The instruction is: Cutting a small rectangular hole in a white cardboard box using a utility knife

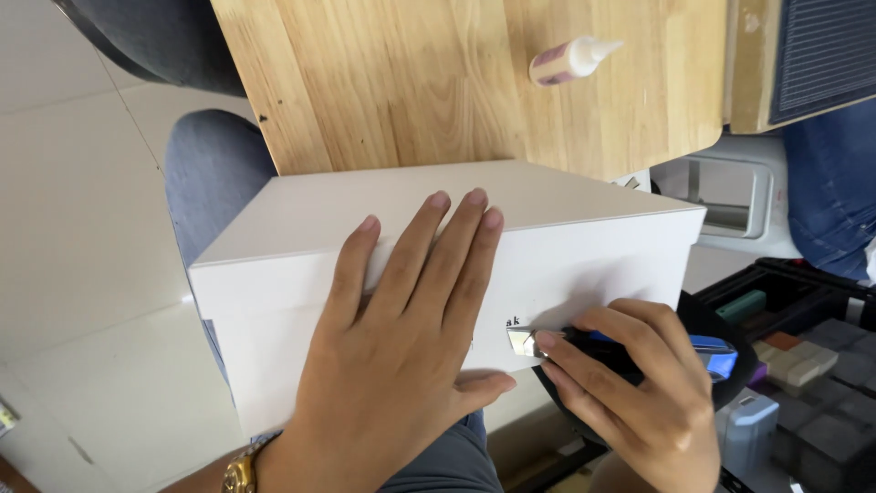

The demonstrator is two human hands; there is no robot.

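White box [584, 251] on lap (tilted); blue-black cutter [639, 351] blade touching its side.

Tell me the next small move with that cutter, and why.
Probably draw the cutter along the box edge: the right hand has its blade tip on the box's lower edge, and the left hand lies flat, steadying it.

White box [584, 246] on lap

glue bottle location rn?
Head view, upper right: the small glue bottle lies on its side on the wooden tabletop, beyond the white box and clear of both hands.
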